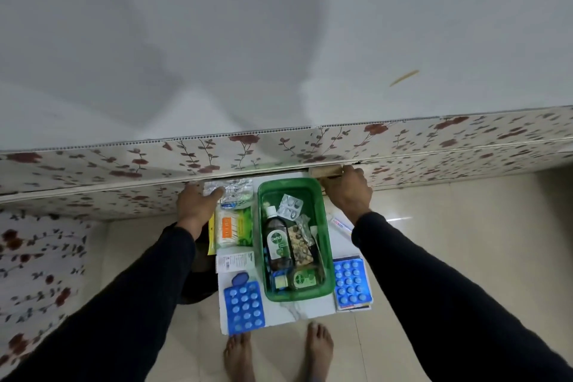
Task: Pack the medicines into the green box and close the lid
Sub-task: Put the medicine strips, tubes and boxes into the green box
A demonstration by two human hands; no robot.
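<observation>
The green box (328, 245) stands open on a white board, holding a Dettol bottle (277, 242), a silver blister strip (290, 206), a brown strip and small items. My left hand (198, 205) is at the box's far left, fingers closed on the edge of a silver foil strip pack (237, 189). My right hand (350, 192) is at the far right corner, gripping a small tan carton (324, 171) against the floral panel. Two blue blister sheets lie outside the box, one at the near left (244, 307) and one on the right (352, 281). No lid is visible.
A cotton-bud pack (235, 228), a white carton (235, 260) and a blue round cap (240, 279) lie left of the box. A white tube (341, 223) lies to its right. The floral panel (279, 146) overhangs the far side. My bare feet (238, 357) stand at the board's near edge.
</observation>
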